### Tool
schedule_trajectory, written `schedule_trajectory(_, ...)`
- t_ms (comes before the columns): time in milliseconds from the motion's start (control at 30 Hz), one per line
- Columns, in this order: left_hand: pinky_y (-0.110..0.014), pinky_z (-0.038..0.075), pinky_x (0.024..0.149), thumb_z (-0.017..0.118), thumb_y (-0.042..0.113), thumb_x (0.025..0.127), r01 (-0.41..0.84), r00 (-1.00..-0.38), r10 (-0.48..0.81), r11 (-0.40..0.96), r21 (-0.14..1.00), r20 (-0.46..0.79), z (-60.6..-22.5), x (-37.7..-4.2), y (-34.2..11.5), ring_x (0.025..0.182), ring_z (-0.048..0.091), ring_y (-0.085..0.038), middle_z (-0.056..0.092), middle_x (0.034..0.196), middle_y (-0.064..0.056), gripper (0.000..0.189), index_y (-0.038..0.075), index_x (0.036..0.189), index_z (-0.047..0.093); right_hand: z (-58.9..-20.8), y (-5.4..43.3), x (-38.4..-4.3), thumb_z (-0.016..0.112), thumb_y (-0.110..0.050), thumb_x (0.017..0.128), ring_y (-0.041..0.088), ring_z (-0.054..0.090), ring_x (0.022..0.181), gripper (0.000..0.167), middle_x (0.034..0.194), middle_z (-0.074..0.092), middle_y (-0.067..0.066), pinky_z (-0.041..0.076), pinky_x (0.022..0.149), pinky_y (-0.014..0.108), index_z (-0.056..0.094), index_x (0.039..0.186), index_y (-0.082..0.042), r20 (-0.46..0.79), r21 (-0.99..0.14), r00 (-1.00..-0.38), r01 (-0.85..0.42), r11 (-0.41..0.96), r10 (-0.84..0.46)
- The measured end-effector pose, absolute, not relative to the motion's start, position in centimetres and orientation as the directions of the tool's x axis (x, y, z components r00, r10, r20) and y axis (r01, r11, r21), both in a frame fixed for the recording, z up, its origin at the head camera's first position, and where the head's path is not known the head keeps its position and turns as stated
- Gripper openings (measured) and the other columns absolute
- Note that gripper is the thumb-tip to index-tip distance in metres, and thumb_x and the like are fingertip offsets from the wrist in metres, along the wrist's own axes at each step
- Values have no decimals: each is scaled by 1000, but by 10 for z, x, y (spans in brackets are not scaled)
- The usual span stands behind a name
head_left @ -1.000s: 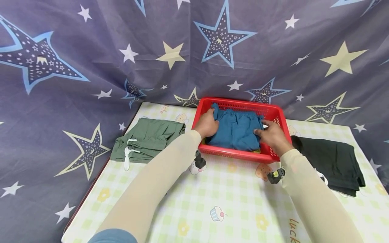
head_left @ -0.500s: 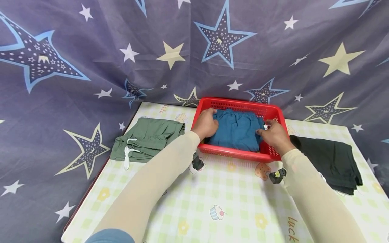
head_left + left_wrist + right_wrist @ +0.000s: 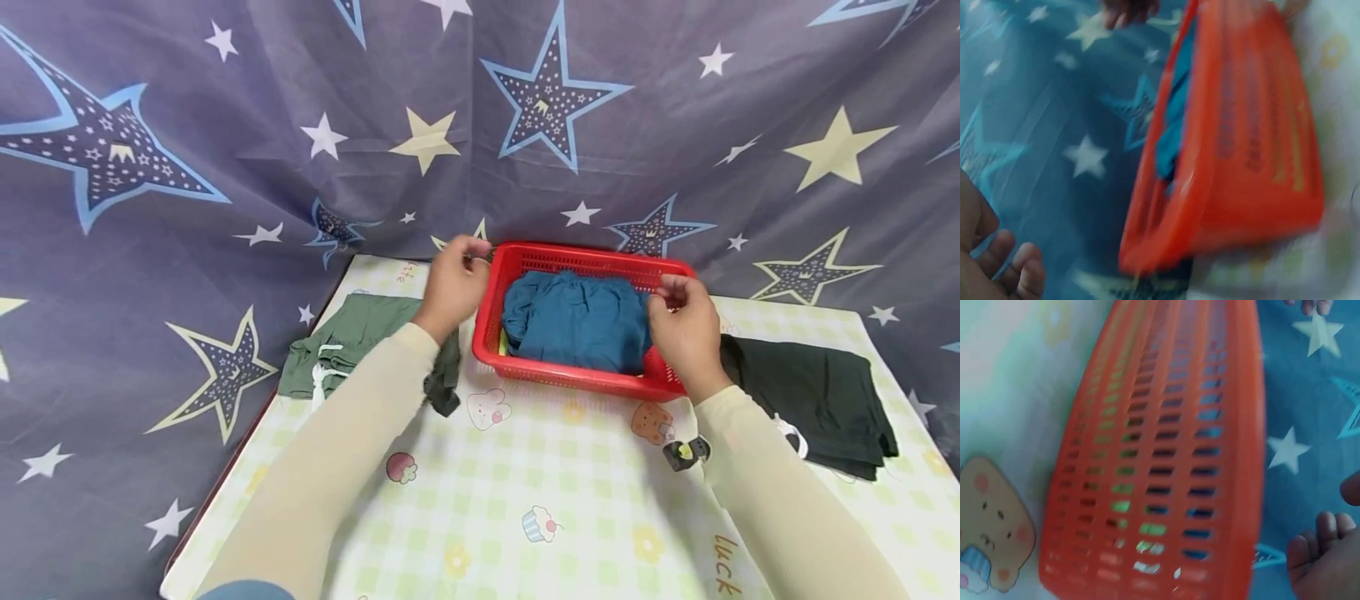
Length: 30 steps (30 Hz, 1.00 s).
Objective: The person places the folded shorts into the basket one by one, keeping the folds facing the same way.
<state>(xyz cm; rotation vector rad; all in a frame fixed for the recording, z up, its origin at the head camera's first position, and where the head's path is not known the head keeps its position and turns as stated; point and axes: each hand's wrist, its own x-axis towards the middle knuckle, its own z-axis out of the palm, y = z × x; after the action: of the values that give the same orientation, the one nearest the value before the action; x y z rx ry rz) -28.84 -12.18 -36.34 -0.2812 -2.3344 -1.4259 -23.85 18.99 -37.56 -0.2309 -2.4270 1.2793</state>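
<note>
A blue folded garment [image 3: 581, 321] with a gathered top edge lies in a red plastic basket [image 3: 566, 377]. Just outside the basket's left rim, my left hand [image 3: 453, 283] hovers with loosely bent fingers and nothing in them. My right hand [image 3: 686, 333] is raised over the basket's right end, fingers loosely bent and holding nothing. In the left wrist view the left hand [image 3: 1007, 269] stands apart from the basket [image 3: 1254, 144]. The right wrist view likewise shows a gap between the right hand [image 3: 1329, 562] and the slotted basket wall [image 3: 1160, 469].
Green folded cloth [image 3: 375, 325] with white drawstrings lies left of the basket, partly behind the left forearm. On the right is a black folded garment [image 3: 817, 400]. The checked tablecloth [image 3: 585, 467] extends in front, and a star-patterned curtain [image 3: 375, 100] hangs behind.
Both hands have let go of the blue garment. The left hand has moved left, out past the basket rim; the right hand has lifted slightly. The garment's left side now shows.
</note>
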Motion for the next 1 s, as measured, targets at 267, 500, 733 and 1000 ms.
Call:
schedule_trajectory(267, -47, 45, 91, 50, 8, 93, 76, -902, -282, 640, 764, 326, -373, -292, -221, 104, 59, -36, 65, 116, -18, 31, 3, 120, 66, -363, 164, -202, 56, -8, 100, 13, 58, 84, 24, 100, 65, 10, 46, 73, 20, 63, 121, 1, 418, -838, -885, -288, 464, 205)
schedule_trajectory(500, -65, 34, 102, 47, 19, 92, -239, -924, -360, 803, 545, 125, -408, -287, -281, 124, 44, -54, 54, 131, -31, 43, 3, 129, 61, -373, 127, -171, 57, 6, 96, 25, 60, 69, 23, 90, 66, 17, 50, 56, 25, 66, 117, 3, 313, -884, -924, -368, 288, -217)
schedule_trajectory(733, -72, 25, 105, 41, 27, 99, -381, -924, -352, 807, 451, -150, -429, -285, -297, 134, 29, -63, 38, 145, -41, 59, -9, 145, 41, -406, 72, -160, 57, 2, 92, 22, 59, 83, 32, 101, 64, 13, 53, 66, 31, 65, 122, -2, 3, -930, -870, -184, 318, -493)
schedule_trajectory(1000, -77, 14, 105, 44, 31, 100, -454, -885, -349, 794, 405, -307, -444, -289, -302, 140, 14, -63, 18, 154, -44, 77, -7, 158, 11, -453, 22, -177, 59, -5, 86, 22, 62, 94, 65, 135, 58, 19, 52, 84, 38, 47, 150, -4, -111, -921, -881, -83, 381, -460)
